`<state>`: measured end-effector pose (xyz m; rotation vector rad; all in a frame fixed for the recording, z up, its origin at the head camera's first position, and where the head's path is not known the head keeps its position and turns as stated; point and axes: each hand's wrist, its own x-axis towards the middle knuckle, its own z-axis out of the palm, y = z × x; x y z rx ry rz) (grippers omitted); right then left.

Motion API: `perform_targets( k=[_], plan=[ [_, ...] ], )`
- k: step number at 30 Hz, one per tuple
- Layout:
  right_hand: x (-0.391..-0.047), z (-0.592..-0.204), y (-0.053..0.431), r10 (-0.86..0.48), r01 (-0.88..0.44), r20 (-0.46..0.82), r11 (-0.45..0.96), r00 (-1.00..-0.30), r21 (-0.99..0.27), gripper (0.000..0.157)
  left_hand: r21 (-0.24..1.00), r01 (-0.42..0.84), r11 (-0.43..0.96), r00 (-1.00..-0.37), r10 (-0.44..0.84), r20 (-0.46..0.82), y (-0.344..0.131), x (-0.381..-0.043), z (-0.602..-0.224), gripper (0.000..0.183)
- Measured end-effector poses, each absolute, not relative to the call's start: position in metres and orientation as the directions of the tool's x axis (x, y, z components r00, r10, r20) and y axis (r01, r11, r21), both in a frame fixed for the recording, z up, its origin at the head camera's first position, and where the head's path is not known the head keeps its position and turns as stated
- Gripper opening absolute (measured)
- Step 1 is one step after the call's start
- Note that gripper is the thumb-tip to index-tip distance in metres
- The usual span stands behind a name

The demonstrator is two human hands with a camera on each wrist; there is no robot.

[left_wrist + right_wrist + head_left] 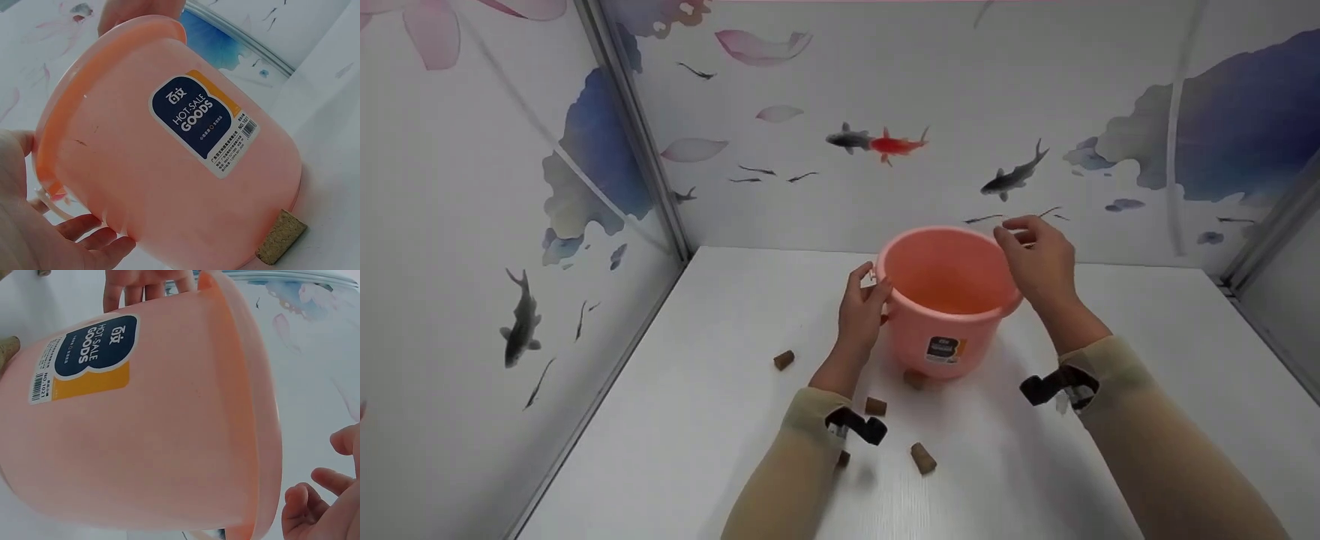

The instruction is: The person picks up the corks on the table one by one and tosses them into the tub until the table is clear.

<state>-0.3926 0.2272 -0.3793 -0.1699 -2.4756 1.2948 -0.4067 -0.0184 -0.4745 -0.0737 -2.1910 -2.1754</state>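
A pink plastic bucket stands on the white table, its mouth facing up and toward me. My left hand holds the bucket's left side, thumb at the rim and fingers against the outer wall, as the left wrist view shows. By the right part of the rim is my right hand; in the right wrist view that hand is apart from the rim, fingers loosely bent around nothing. One brown cork lies against the bucket's base. Whatever is inside the bucket is hidden from view.
More corks lie scattered in front: one cork to the left, another cork near the left wrist, and a cork closer to me. My left forearm partly covers one more. Printed wall panels border the table.
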Motion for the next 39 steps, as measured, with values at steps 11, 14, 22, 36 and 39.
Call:
perform_targets(
  k=[11, 14, 22, 36, 39],
  plan=[
    [-0.368, -0.422, 0.247, 0.468, -0.081, 0.27, 0.385, -0.842, -0.919, 0.042, 0.997, 0.072, 0.018, -0.997, -0.006, 0.073, -0.018, -0.407, -0.474, 0.068],
    [-0.365, -0.431, 0.257, 0.508, -0.088, 0.25, 0.321, -0.825, -0.943, 0.04, 0.998, 0.068, 0.017, -0.998, -0.01, 0.068, -0.019, -0.408, -0.473, 0.067],
    [-0.363, -0.436, 0.276, 0.543, -0.095, 0.111, 0.057, -0.833, -0.994, 0.035, 0.998, 0.063, 0.015, -0.998, 0.002, 0.063, -0.019, -0.41, -0.474, 0.065],
    [-0.379, -0.443, 0.259, 0.384, -0.068, 0.095, 0.082, -0.919, -0.994, 0.055, 0.995, 0.1, -0.013, -0.993, 0.057, 0.1, -0.021, -0.411, -0.479, 0.066],
    [-0.384, -0.447, 0.255, 0.316, -0.04, 0.057, 0.061, -0.947, -0.997, 0.06, 0.996, 0.086, -0.015, -0.995, 0.055, 0.087, -0.021, -0.412, -0.48, 0.067]
  ],
)
